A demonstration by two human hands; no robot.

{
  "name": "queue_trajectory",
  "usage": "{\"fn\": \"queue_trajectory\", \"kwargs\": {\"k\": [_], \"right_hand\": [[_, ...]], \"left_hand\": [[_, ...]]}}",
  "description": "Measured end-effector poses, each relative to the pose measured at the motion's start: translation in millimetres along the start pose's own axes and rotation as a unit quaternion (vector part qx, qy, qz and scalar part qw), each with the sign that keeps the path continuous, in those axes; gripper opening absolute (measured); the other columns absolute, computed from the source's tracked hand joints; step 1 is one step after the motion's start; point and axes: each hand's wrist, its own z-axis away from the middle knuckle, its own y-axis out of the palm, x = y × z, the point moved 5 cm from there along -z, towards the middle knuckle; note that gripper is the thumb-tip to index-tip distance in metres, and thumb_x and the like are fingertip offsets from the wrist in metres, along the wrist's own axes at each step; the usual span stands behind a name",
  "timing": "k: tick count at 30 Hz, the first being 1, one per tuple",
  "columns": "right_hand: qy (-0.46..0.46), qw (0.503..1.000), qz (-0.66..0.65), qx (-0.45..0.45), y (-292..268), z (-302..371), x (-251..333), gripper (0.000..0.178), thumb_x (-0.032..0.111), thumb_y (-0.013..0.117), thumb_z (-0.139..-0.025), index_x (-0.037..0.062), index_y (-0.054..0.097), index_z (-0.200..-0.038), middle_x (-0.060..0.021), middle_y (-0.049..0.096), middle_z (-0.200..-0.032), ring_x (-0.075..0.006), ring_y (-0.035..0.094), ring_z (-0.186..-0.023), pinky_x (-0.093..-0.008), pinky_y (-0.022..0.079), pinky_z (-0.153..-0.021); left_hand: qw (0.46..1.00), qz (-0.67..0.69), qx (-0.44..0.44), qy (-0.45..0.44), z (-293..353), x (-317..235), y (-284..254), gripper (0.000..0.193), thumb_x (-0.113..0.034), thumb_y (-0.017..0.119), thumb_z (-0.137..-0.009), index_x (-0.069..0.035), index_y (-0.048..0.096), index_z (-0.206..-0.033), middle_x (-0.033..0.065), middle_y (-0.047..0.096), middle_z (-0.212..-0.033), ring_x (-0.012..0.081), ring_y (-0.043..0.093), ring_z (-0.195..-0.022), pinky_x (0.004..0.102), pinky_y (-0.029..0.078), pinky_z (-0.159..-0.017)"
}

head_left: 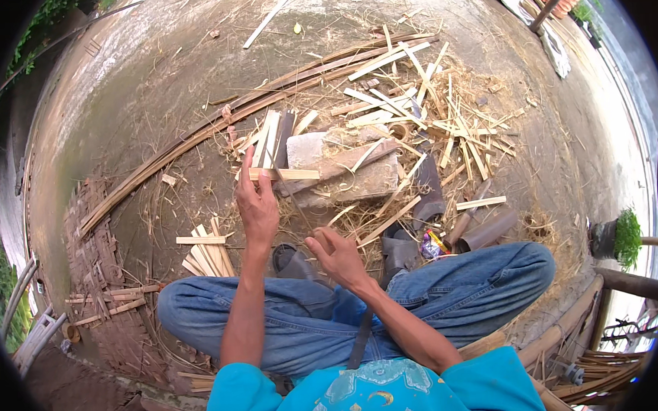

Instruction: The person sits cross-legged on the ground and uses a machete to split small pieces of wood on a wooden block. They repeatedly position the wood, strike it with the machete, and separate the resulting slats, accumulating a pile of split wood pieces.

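My left hand is closed on a short, flat, pale bamboo strip, pinched near its left end between thumb and fingers. My right hand is closed lower down, its fingers curled round the handle end of what looks like a thin knife. The dark blade shows almost edge-on and runs up to the strip; the handle is hidden in the fist. Behind the strip lies a wooden piece across a rough stone block. More cut strips lean against the block's left side.
A fanned stack of strips lies by my left knee. Long bamboo lengths stretch across the ground. Loose strips and shavings are scattered at the right, with bamboo tubes and a colourful wrapper near my right knee.
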Motion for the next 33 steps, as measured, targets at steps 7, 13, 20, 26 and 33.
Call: {"fn": "queue_trajectory", "kwargs": {"k": [7,13,20,26,33], "right_hand": [[0.056,0.998,0.002,-0.001,-7.5,-8.3,-18.9,0.04,0.035,0.066,-0.102,-0.0012,0.06,-0.085,-0.0061,0.046,-0.065,-0.015,0.041,-0.062,-0.0358,0.038,-0.058],[0.104,0.994,0.025,-0.009,-15.0,-10.2,-41.8,0.045,0.035,0.064,-0.103,-0.0004,0.053,-0.078,-0.005,0.04,-0.065,-0.0141,0.037,-0.062,-0.0358,0.036,-0.056],[0.087,0.995,0.037,-0.018,-16.9,-9.7,-49.3,0.047,0.039,0.067,-0.102,-0.0007,0.055,-0.079,-0.0087,0.043,-0.06,-0.0161,0.037,-0.056,-0.0383,0.035,-0.052],[0.106,0.993,0.06,-0.012,-24.2,-9.8,-60.8,0.048,0.041,0.067,-0.101,-0.0015,0.056,-0.08,-0.0111,0.051,-0.065,-0.0178,0.043,-0.059,-0.0395,0.039,-0.055],[0.005,0.988,0.138,-0.066,-53.6,-31.2,-12.6,0.042,0.04,0.073,-0.096,0.0,0.059,-0.096,-0.0125,0.061,-0.071,-0.0291,0.062,-0.067,-0.0434,0.049,-0.065]], "left_hand": [[0.982,0.14,0.015,-0.129,-9.9,13.7,2.2,0.047,-0.013,0.045,-0.108,0.002,0.043,-0.153,0.0234,0.054,-0.149,0.0332,0.057,-0.133,0.0432,0.045,-0.11],[0.996,0.072,0.008,-0.054,-7.7,3.6,1.9,0.047,-0.012,0.045,-0.108,0.0,0.044,-0.153,0.0229,0.054,-0.149,0.0324,0.058,-0.13,0.0426,0.045,-0.11],[0.995,0.086,0.004,-0.051,-9.7,-5.3,0.8,0.047,-0.013,0.045,-0.109,-0.001,0.043,-0.154,0.0214,0.053,-0.151,0.0326,0.057,-0.132,0.0441,0.046,-0.11],[0.982,0.148,0.018,-0.117,-10.3,12.8,6.2,0.043,-0.015,0.048,-0.11,0.003,0.048,-0.149,0.0217,0.066,-0.13,0.0245,0.069,-0.111,0.0387,0.058,-0.094],[0.94,0.258,0.05,-0.217,-5.0,42.5,8.6,0.038,-0.019,0.058,-0.108,0.007,0.058,-0.136,0.0145,0.071,-0.107,0.0197,0.072,-0.093,0.034,0.064,-0.084]]}}
